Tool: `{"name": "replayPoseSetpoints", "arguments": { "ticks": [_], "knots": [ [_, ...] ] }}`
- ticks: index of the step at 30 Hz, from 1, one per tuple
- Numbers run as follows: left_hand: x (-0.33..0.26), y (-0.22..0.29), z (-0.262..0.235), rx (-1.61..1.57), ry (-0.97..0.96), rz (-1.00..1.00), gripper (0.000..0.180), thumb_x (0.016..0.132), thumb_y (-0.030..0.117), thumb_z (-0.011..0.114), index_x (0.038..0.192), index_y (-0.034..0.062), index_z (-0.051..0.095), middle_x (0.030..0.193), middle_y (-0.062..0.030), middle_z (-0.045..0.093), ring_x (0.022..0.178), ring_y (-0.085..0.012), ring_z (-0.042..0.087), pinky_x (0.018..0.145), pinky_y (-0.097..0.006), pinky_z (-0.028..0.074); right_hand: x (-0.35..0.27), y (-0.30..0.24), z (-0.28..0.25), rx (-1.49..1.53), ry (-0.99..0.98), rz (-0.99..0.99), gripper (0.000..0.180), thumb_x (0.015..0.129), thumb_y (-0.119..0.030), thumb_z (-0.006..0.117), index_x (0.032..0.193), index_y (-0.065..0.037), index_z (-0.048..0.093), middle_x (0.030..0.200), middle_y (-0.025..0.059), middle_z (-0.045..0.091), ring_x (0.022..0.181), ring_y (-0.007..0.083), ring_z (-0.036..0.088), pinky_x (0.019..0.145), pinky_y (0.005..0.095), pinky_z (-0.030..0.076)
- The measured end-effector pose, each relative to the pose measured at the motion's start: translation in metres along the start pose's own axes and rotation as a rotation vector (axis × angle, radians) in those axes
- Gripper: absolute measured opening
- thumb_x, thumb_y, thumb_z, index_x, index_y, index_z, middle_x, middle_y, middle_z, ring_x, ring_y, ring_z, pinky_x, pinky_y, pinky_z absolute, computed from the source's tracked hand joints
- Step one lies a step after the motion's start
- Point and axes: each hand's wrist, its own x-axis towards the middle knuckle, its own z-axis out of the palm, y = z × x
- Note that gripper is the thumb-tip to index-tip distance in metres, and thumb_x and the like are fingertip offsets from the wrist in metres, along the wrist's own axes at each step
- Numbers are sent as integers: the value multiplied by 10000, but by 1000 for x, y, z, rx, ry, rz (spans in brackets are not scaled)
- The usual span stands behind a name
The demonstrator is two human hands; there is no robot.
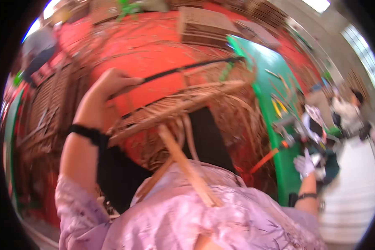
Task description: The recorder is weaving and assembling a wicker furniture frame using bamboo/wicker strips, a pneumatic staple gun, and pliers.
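My left hand [120, 81] is bare and closed on a dark strip [175, 71] that runs along the far side of a brown woven frame [183, 100]. The frame lies slanted across my knees, its near side a wooden bar. Two pale wooden slats [187, 166] lean from the frame toward my lap. Out to the right, my right hand [305, 165] wears a white glove. Its fingers look stretched out, slightly blurred, beside a dark green bundle [331, 166] with white pieces. I see nothing held in it.
A green table [266, 91] on my right carries yellow-handled pliers [279, 107] and an orange-and-grey tool [279, 150]. Stacked brown panels [206, 27] stand on the red floor ahead; slatted pieces [50, 104] lie left. People [39, 46] work at the far left and right.
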Motion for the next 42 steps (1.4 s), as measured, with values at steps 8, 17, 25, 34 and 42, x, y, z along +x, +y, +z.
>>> {"name": "replayPoseSetpoints", "arguments": {
  "ticks": [8, 17, 25, 34, 42],
  "knots": [
    [8, -5, 5, -401, -69, 32, 388, 737, 404, 831, 834, 33, 773, 669, -3, 649, 578, -82, 560, 522, -256, 437, 68, -49, 51, 380, 258, 148, 826, 750, -731, 638, 1258, -85, 555, 1267, 76, 603, 1125, 220, 584, 821, 352, 487],
    [-1, 1, -4, -327, -72, 3, 395, 706, 430, 837, 857, 70, 783, 715, -27, 673, 667, -124, 599, 631, -297, 485, 50, -83, 104, 471, 112, 88, 545, 805, -546, 700, 1130, -127, 573, 1100, 27, 640, 979, 210, 599, 882, 360, 482],
    [9, -3, 7, -304, -23, 51, 404, 688, 441, 839, 850, 74, 785, 738, -36, 684, 681, -143, 612, 644, -312, 499, 75, -68, 83, 717, 63, -136, 220, 869, -289, 694, 937, -95, 618, 862, 30, 644, 856, 212, 621, 877, 402, 510],
    [1, -5, 3, -337, -31, 51, 381, 706, 408, 832, 847, 57, 782, 721, -38, 686, 662, -125, 612, 617, -297, 497, -8, -109, 162, 476, 293, -224, 160, 886, -141, 692, 879, -96, 539, 695, 13, 533, 605, 147, 525, 618, 333, 499],
    [0, -1, 4, -334, -31, 75, 352, 729, 399, 819, 831, 64, 785, 735, -29, 715, 641, -117, 635, 595, -284, 506, -81, -195, 266, 289, 37, -850, 230, 914, -37, 619, 1125, -15, 530, 715, 6, 477, 612, 113, 499, 642, 310, 499]
  ]
}}
